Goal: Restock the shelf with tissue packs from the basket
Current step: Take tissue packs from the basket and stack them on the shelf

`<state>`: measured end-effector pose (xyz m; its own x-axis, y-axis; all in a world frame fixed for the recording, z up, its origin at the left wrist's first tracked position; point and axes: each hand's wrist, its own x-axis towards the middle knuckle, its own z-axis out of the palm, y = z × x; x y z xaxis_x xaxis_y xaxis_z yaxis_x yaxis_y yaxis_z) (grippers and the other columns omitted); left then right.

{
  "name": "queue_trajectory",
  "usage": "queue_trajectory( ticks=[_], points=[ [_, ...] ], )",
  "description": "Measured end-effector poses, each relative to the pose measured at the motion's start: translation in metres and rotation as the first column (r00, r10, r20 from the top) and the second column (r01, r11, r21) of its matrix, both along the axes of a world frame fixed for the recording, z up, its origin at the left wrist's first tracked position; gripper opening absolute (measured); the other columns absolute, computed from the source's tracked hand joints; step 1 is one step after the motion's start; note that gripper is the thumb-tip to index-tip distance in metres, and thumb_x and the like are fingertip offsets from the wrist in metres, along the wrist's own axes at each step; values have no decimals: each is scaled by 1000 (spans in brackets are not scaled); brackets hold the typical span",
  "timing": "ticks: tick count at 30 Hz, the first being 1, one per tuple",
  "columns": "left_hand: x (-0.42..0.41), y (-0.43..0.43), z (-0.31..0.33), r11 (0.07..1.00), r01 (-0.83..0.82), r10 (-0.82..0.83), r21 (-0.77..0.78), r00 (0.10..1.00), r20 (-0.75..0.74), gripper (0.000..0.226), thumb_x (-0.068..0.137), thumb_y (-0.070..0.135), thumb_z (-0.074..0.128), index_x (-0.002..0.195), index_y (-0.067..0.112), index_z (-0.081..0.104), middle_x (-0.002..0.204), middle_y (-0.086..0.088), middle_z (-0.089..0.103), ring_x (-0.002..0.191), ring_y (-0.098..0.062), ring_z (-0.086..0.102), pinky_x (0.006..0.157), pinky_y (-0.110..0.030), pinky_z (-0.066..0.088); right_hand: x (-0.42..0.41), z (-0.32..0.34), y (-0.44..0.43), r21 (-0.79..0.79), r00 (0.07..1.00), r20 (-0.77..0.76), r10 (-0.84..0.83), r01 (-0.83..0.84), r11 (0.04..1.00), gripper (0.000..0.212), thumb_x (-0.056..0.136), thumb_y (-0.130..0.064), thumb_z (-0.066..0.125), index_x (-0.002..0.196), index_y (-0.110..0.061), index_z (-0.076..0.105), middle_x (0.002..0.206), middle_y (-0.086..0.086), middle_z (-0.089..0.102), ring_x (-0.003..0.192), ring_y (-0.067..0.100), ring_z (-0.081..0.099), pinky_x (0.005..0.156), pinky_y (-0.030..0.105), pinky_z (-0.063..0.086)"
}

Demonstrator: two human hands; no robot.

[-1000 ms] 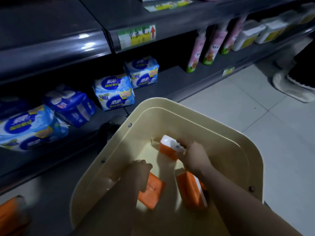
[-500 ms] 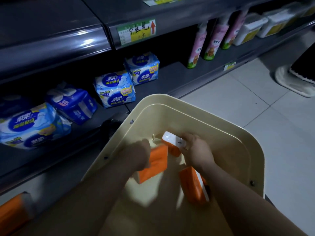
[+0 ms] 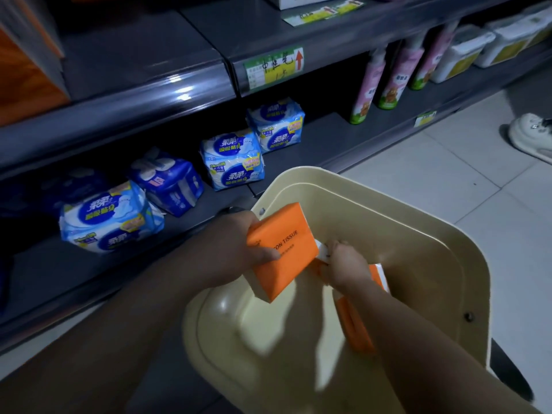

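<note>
A head-worn view looked down into a cream basket (image 3: 418,225) beside a dark store shelf (image 3: 328,135). The left hand (image 3: 236,249) gripped an orange tissue pack (image 3: 286,243), with the thumb across its printed face and the fingers behind. It held the pack tilted above the basket, near the rim closest to the shelf. The right hand (image 3: 346,265), lower in the basket, had its fingers curled round a second pack (image 3: 322,253). Only a white end of that one showed, the rest being hidden by the first pack and the hand. A third pack (image 3: 354,327) lay on edge in the basket under the right forearm. Blue packets (image 3: 233,158) sat on the bottom shelf, with pink bottles (image 3: 369,85) further along. The packs looked light and soft, and their film wrap was likely a little slippery, so a hard squeeze would probably dent them. A hold across the broad faces near the middle, like the left hand's, seemed the surest. With two packs in hand, one appeared left to fetch.
</note>
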<state>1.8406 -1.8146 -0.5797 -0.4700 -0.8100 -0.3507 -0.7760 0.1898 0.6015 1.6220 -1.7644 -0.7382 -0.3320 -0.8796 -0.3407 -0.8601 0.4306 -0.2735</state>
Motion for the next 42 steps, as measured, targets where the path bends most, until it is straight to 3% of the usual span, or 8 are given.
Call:
queue_trajectory(
  ticks=[3, 7, 11, 16, 24, 30, 35, 42],
  points=[
    [6, -4, 13, 999, -28, 28, -37, 1000, 9, 27, 80, 46, 67, 94, 24, 56, 84, 7, 58, 79, -13, 58, 68, -29, 44, 5, 40, -4, -28, 984, 174, -25, 30, 999, 35, 69, -42, 57, 92, -15, 53, 95, 8, 59, 83, 27, 58, 63, 29, 41],
    [12, -7, 42, 985, -75, 85, -152, 995, 56, 39, 92, 52, 46, 102, 17, 58, 93, 0, 60, 89, -19, 57, 77, -31, 43, 7, 104, -11, -121, 942, 335, -25, 70, 990, 29, 71, -25, 68, 96, -17, 57, 83, 4, 64, 75, 22, 60, 64, 30, 47],
    [31, -8, 74, 944, -176, 195, -279, 980, 42, 41, 94, 53, 39, 97, 17, 58, 93, 0, 59, 89, -22, 56, 76, -33, 41, 11, 164, -14, -239, 827, 552, -111, 284, 928, 54, 63, -25, 78, 108, -18, 50, 79, 2, 61, 70, 17, 58, 62, 30, 47],
    [55, -5, 120, 848, -320, 312, -423, 946, -90, 36, 95, 46, 43, 94, 13, 57, 92, -6, 61, 90, -30, 58, 71, -34, 39, 22, 227, -19, -316, 676, 731, -92, 456, 832, 13, 80, -21, 69, 87, -16, 60, 85, 5, 68, 74, 18, 66, 76, 37, 56],
    [84, -13, 197, 743, -467, 400, -479, 884, -241, 32, 95, 39, 49, 108, 11, 58, 96, -3, 62, 81, -20, 56, 69, -30, 39, 55, 318, -42, -359, 698, 715, -28, 401, 843, 24, 96, -29, 50, 80, -12, 56, 84, 7, 62, 72, 18, 58, 65, 29, 48],
    [100, -60, 239, 678, -497, 425, -542, 866, -263, 34, 92, 34, 57, 117, 11, 59, 113, -11, 63, 102, -28, 57, 74, -26, 34, 80, 365, -80, -177, 517, 853, -68, 410, 895, 29, 79, -22, 70, 98, -3, 59, 84, 13, 67, 67, 25, 63, 64, 38, 55],
    [107, -123, 252, 708, -502, 447, -497, 863, -235, 33, 89, 19, 60, 121, 15, 59, 115, -9, 64, 103, -27, 59, 80, -28, 42, 96, 385, -131, -245, 588, 809, 15, 314, 917, 26, 75, -11, 76, 95, -3, 62, 87, 14, 69, 68, 23, 65, 63, 37, 58],
    [106, -221, 241, 728, -441, 468, -525, 879, -89, 47, 88, 22, 63, 131, 10, 53, 135, -13, 53, 121, -28, 52, 97, -28, 40, 104, 391, -221, -392, 806, 591, -25, 314, 864, 53, 61, -32, 88, 98, -5, 61, 90, 10, 63, 67, 20, 57, 54, 27, 40]
  ],
)
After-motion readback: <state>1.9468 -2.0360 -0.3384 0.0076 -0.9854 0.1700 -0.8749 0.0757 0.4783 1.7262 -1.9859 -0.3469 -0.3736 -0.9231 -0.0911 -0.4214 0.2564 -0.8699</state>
